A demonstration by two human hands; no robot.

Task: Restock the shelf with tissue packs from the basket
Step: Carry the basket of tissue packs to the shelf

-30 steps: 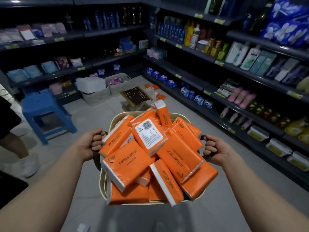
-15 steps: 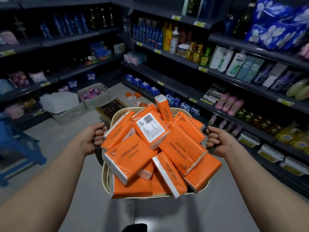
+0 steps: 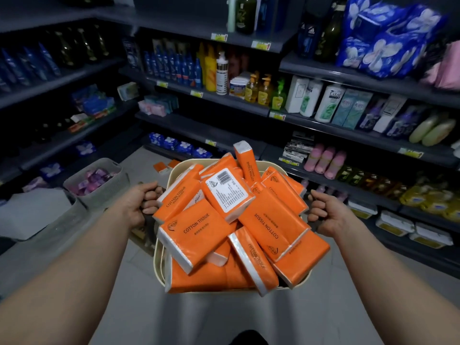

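Observation:
A cream basket (image 3: 159,265) heaped with several orange cotton tissue packs (image 3: 199,232) hangs in front of me above the floor. My left hand (image 3: 139,205) grips the basket's left handle and my right hand (image 3: 326,212) grips its right handle, both with fingers curled round. One pack lies label side up with a barcode (image 3: 227,190); another stands on end at the back (image 3: 246,160). Dark shelves (image 3: 206,128) run ahead and to the right.
A grey basket of purple packs (image 3: 99,183) and a clear bin (image 3: 57,215) stand on the floor at the left. A few orange packs (image 3: 164,166) lie on the floor ahead. Bottles, shampoo and blue packs fill the shelves on the right.
My view has swung right and moved nearer the shelves. The blue stool and the person at the left have gone out of sight. Both hands keep their hold on the basket.

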